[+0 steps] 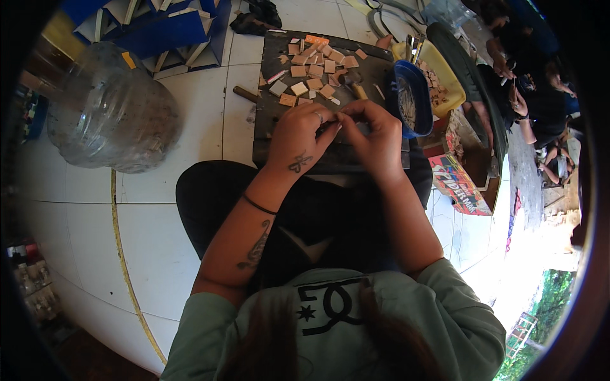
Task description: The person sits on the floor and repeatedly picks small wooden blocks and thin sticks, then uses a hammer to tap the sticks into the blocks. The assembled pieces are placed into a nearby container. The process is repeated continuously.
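My left hand [297, 132] and my right hand [376, 136] meet over the near edge of a dark board [270, 63] in front of my lap. Thumb and fingers of both are pinched together, tip to tip. Whatever lies between them is too small or too hidden to make out. Just beyond the fingers, several small flat wooden pieces [315, 70], mostly square and reddish brown, lie scattered on the board. Close to my right hand is a tool with a pale wooden handle [360, 92] and a dark head.
Right of the board stand a blue tub [401, 124] of thin metal pieces, a yellow tub [459, 89] with wooden pieces and a printed cardboard box [460, 181]. A large clear plastic bottle [121, 114] and blue racks [168, 35] are at left. Other people sit far right.
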